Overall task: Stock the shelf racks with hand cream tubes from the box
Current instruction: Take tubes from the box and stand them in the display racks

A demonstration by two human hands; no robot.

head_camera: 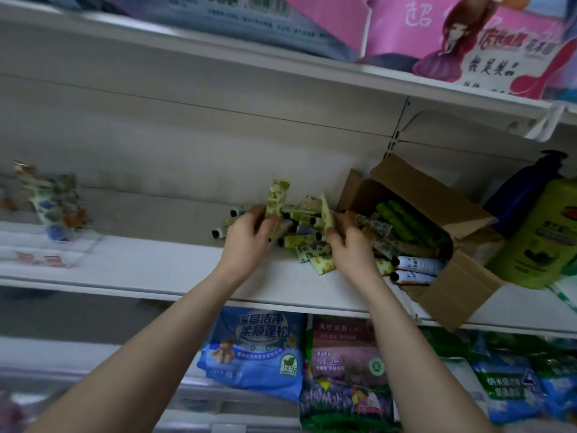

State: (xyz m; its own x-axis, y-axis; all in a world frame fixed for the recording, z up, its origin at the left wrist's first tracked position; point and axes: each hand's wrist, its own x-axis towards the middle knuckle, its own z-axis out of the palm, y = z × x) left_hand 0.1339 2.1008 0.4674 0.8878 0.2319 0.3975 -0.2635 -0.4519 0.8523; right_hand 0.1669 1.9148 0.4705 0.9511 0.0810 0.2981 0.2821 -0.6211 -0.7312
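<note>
A cardboard box (449,285) lies tipped on its side on the white shelf (140,270), with hand cream tubes spilling out of it. A pile of loose tubes (307,242) lies on the shelf between my hands. My left hand (248,240) grips a green floral tube (276,198) that stands upright. My right hand (352,245) pinches another green tube (326,214) at the mouth of the box. Dark green tubes (402,223) and two white tubes (418,270) lie inside the box. At the far left, a clear rack (56,214) holds several floral tubes, blurred.
A large green bottle (543,239) and a dark blue pump bottle (524,195) stand right of the box. Pink packaging (437,32) sits on the shelf above. Blue and purple detergent bags (256,351) fill the shelf below.
</note>
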